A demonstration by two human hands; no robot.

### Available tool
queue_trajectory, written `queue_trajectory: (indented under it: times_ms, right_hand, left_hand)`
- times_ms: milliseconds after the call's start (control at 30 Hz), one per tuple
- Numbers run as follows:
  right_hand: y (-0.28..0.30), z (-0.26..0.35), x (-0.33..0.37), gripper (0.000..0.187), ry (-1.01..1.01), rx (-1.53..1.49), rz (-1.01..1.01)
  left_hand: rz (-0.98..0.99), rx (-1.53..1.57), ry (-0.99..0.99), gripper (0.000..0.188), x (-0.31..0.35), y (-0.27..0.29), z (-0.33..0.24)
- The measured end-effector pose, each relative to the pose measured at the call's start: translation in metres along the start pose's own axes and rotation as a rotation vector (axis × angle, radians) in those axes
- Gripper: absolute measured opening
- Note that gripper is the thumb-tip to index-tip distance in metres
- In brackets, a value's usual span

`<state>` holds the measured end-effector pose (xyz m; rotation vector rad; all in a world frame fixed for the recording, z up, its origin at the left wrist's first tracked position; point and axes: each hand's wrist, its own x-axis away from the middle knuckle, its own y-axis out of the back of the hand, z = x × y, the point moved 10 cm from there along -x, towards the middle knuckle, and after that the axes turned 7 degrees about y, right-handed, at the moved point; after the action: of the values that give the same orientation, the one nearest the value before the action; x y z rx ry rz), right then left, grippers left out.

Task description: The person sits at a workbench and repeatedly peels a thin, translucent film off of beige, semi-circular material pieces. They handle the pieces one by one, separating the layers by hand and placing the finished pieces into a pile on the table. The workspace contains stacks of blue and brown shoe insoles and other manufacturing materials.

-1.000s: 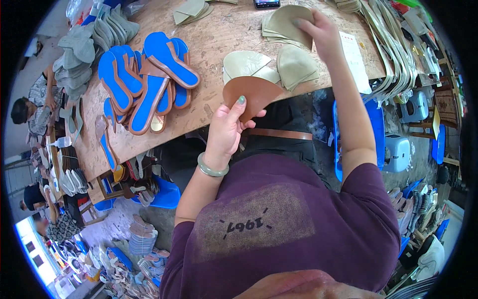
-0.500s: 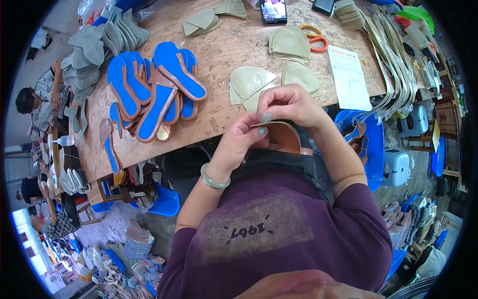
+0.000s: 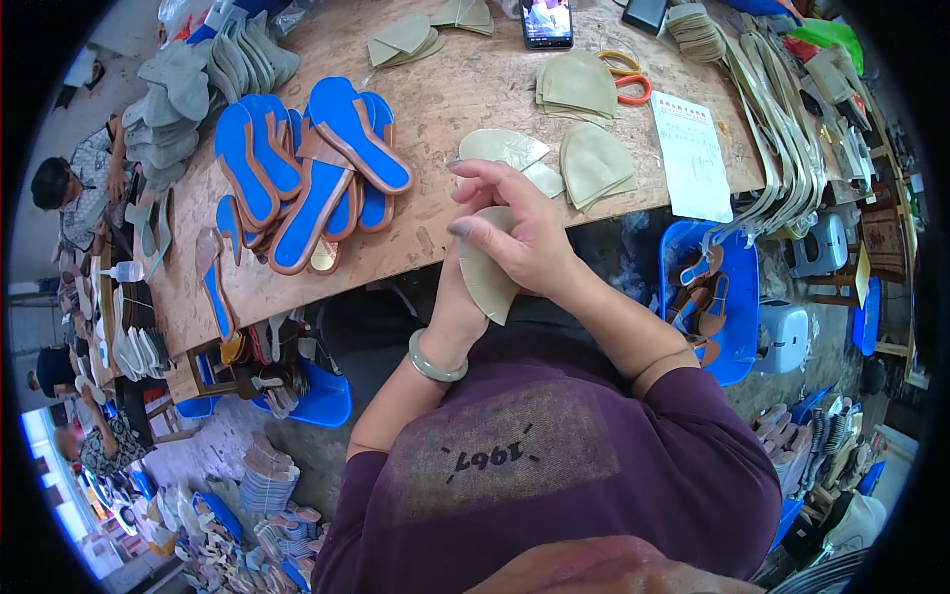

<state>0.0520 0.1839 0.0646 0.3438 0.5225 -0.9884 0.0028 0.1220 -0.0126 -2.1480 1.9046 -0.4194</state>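
A beige half-round shoe-upper piece point(image 3: 487, 279) lies across my left hand point(image 3: 455, 299), in front of my belly at the table's edge. Most of the left fingers are hidden behind the piece and the other hand. Over its upper part rests my right hand point(image 3: 517, 223), thumb against the beige face, fingers stretched out and apart. Just beyond the hands, loose beige half-round pieces point(image 3: 500, 146) lie on the table, with a neat stack of the same shape point(image 3: 594, 163) to their right.
Blue-topped brown sandal soles point(image 3: 322, 198) are heaped at left, near grey shaped pieces point(image 3: 168, 109). Orange-handled scissors point(image 3: 635, 89), a phone point(image 3: 546, 22), a paper sheet point(image 3: 693, 158) and long beige strips point(image 3: 782, 129) lie on the table point(image 3: 396, 252). A blue bin point(image 3: 737, 342) holding shoe parts stands at right.
The piece has turned from its brown side to its beige side. My right hand has gone from a fingertip pinch to spread fingers over it, and both hands have shifted left.
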Motion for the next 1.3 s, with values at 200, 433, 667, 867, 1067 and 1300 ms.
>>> queue_trajectory:
  times_ms: [200, 433, 667, 867, 1067, 1300]
  right_hand:
    - [0.034, -0.009, -0.005, 0.019, -0.007, 0.127, -0.136]
    - [0.06, -0.032, -0.022, 0.016, -0.011, -0.056, -0.272]
    - [0.036, -0.034, 0.013, 0.016, -0.356, -0.085, 0.065]
    - [0.027, -0.041, 0.023, 0.019, -0.452, -0.17, 0.051]
    - [0.029, -0.037, 0.019, 0.017, -0.424, -0.18, 0.071]
    - [0.033, -0.035, 0.02, 0.015, -0.397, -0.213, 0.052]
  left_hand:
    - [-0.103, 0.51, 0.159, 0.037, 0.008, 0.008, -0.003]
    - [-0.215, 0.065, -0.037, 0.038, -0.015, 0.02, -0.033]
    - [-0.307, -0.522, -0.238, 0.035, -0.01, 0.023, -0.047]
    - [-0.325, -0.892, -0.576, 0.041, 0.002, -0.002, -0.073]
    - [-0.342, -0.986, -0.643, 0.039, 0.007, -0.014, -0.083]
    - [-0.323, -1.033, -0.668, 0.038, 0.008, -0.021, -0.085]
